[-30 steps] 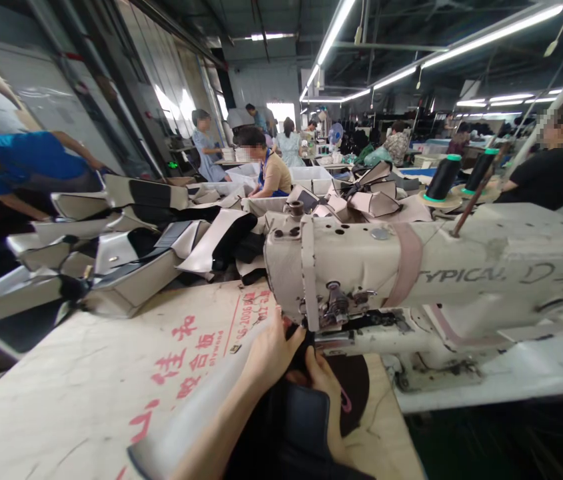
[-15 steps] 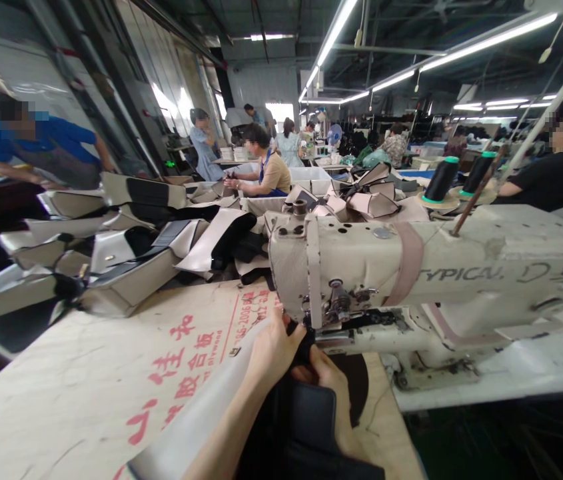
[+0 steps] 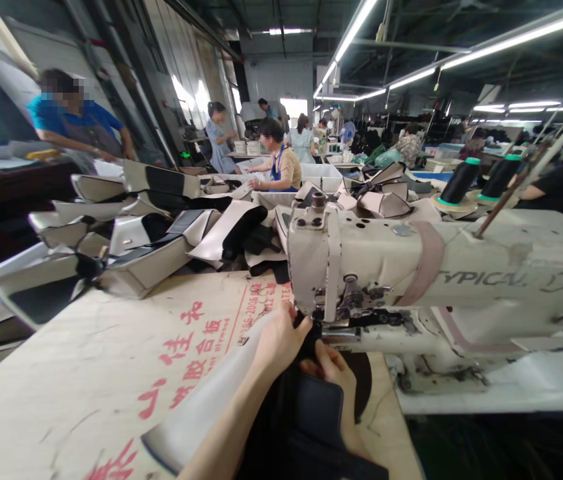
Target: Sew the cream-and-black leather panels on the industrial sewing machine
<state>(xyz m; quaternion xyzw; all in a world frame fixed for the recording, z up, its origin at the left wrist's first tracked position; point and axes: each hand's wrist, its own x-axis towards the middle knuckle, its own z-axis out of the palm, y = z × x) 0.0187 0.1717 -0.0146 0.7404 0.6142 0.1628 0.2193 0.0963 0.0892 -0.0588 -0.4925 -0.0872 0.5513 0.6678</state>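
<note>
The sewing machine (image 3: 486,260) is a grubby cream with dark TYPICAL lettering, and there's a dusty pink band (image 3: 428,260) wrapped round its arm. The padded piece (image 3: 314,417) under its head is plain black. Left of the machine the plywood tabletop (image 3: 61,387) is pale tan with red Chinese print. Behind it are beige-and-black cut panels (image 3: 151,277) and black thread cones (image 3: 460,180) on teal bases.

Both hands press a black fabric piece (image 3: 311,413) at the needle end of a cream sewing machine (image 3: 411,267) — the left hand (image 3: 281,340) on top, the right hand (image 3: 334,370) just beside it, fingers curled on the cloth. A grey strip (image 3: 211,400) lies across the plywood table (image 3: 76,373). Behind, grey-and-black pieces (image 3: 136,233) are heaped, and two black thread cones (image 3: 481,180) stand past the machine
</note>
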